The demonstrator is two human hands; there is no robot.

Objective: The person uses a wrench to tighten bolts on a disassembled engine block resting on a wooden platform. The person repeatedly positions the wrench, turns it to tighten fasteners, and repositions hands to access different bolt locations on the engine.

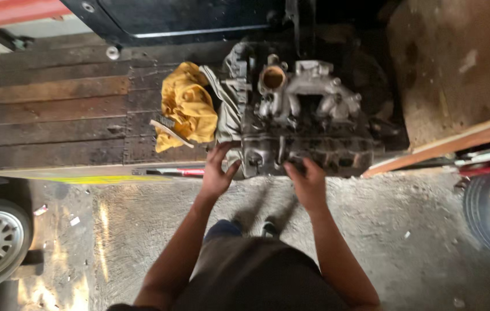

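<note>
Both hands on the near edge of the engine block at the lip of the wooden deck.

The greasy engine block [308, 124] sits on the dark plank deck [60, 115], its near face right at the edge above the concrete floor [371, 230]. Your left hand [217, 173] is spread open with fingertips against the block's near left corner, beside the grey cloth [227, 109]; your right hand [308, 183] has its fingers curled over the lower front edge. Neither looks closed around a firm hold yet. Find solid, dry metal for both hands before you load them, and stay clear of the intake manifold [314, 86] on top. Keep the yellow rag [187, 106] and the cloth from snagging underneath, and stand square with your feet apart.
</note>
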